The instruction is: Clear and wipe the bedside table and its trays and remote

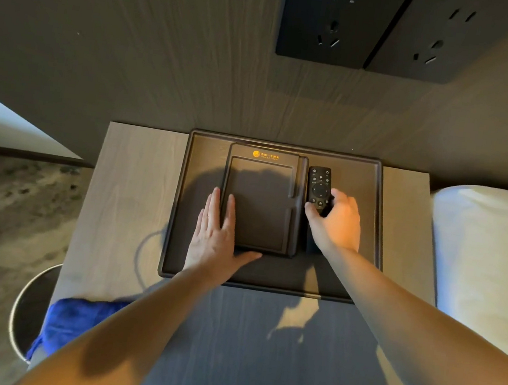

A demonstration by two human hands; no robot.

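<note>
A large dark tray (pixel 370 225) lies at the back of the wooden bedside table (pixel 130 196). Inside it sits a smaller dark tray (pixel 261 202) with a gold logo at its top. A black remote (pixel 319 184) lies just right of that small tray. My left hand (pixel 215 235) rests flat, fingers spread, on the small tray's lower left corner. My right hand (pixel 338 222) has its thumb and fingers closed around the remote's lower end. A blue cloth (pixel 73 320) is bunched at the table's front left corner.
A round metal-rimmed bin (pixel 27 308) stands on the floor left of the table. A white bed (pixel 488 253) borders the table's right side. Two black wall sockets (pixel 372 27) hang on the wood panel behind. A dark cable (pixel 143 252) loops left of the large tray.
</note>
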